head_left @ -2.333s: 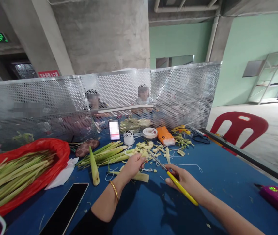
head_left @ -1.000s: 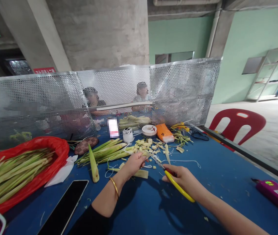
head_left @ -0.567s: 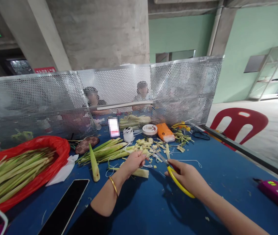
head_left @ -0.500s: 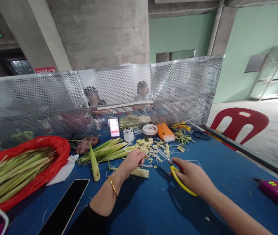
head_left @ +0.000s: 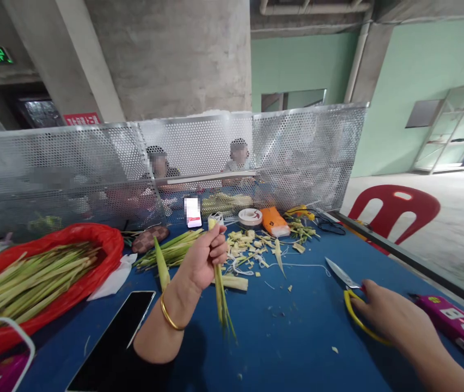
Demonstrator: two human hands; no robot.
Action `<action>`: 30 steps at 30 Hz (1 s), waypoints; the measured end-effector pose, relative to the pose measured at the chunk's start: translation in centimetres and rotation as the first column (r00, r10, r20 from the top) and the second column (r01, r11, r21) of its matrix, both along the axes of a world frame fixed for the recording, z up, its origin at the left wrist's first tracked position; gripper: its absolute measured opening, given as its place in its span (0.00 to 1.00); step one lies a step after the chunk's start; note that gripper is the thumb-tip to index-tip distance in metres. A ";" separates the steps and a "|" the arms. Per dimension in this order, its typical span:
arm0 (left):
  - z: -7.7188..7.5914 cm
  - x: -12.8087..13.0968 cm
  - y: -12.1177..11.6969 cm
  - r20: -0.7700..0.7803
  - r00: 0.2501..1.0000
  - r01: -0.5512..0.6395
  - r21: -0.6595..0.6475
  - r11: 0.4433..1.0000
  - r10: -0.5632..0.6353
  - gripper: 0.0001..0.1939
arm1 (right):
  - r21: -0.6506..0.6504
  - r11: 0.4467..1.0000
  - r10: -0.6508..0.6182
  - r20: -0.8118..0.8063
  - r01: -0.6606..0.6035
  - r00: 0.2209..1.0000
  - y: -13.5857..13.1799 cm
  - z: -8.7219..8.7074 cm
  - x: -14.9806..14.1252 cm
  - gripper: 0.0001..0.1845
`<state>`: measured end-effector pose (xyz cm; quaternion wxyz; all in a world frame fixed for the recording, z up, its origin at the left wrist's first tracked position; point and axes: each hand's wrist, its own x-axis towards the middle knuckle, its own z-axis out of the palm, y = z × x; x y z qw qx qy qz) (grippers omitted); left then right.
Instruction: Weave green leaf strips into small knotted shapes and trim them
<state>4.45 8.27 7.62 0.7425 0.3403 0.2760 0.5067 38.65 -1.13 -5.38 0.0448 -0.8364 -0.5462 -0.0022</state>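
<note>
In the middle of the head view, my left hand is closed around a small bundle of green leaf strips. The bundle's pale cut end shows above my fist and its thin ends hang down over the table. My right hand, at the right, grips a pair of scissors with yellow handles. The scissor blades look closed and point forward and left, close to the tabletop. Behind my left hand lie pale cut scraps, a pale stalk piece and several long green stalks.
A red plastic bag full of leaf strips is at the left, near a dark phone. Along the back stand a lit phone, a tape roll, an orange packet and a perforated metal screen. Two people sit behind it.
My left hand has risen slightly and moved left, now with the leaf-strip bundle upright in it. My right hand has carried the scissors right, away from the scraps; their blades have closed.
</note>
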 end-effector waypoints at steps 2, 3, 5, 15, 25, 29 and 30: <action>0.2 -0.1 -0.3 0.110 0.994 -0.013 -0.072 0.997 0.021 0.14 | -0.020 0.999 0.050 0.041 -0.049 0.998 -0.5 -0.8 0.4 0.12; 0.1 0.0 -0.5 0.142 0.989 -0.025 -0.107 0.994 0.040 0.15 | -0.028 0.997 0.075 0.063 -0.073 0.995 -0.7 -0.9 0.5 0.12; -0.2 0.1 -0.9 0.169 0.981 -0.063 -0.172 0.983 0.092 0.15 | -0.015 0.995 0.102 0.136 -0.101 0.985 -0.9 -0.5 0.0 0.10; -2.9 1.0 -3.6 0.207 0.895 -0.362 -0.178 0.915 0.394 0.14 | 0.426 0.781 0.565 -0.794 -0.456 0.226 0.7 6.8 -18.3 0.23; -6.9 -1.8 -3.5 0.101 0.790 -0.572 -0.234 0.786 0.605 0.10 | 0.677 0.579 0.779 -0.295 -0.454 0.554 2.1 4.8 -21.3 0.14; -8.0 -2.3 -3.0 -0.035 0.806 -0.569 -0.316 0.759 0.590 0.05 | 0.627 0.605 0.722 -0.171 -0.491 0.671 2.8 5.1 -18.4 0.15; -8.0 -2.5 -2.9 -0.078 0.770 -0.627 -0.284 0.726 0.634 0.05 | 0.602 0.614 0.716 -0.153 -0.510 0.682 3.1 5.3 -17.7 0.16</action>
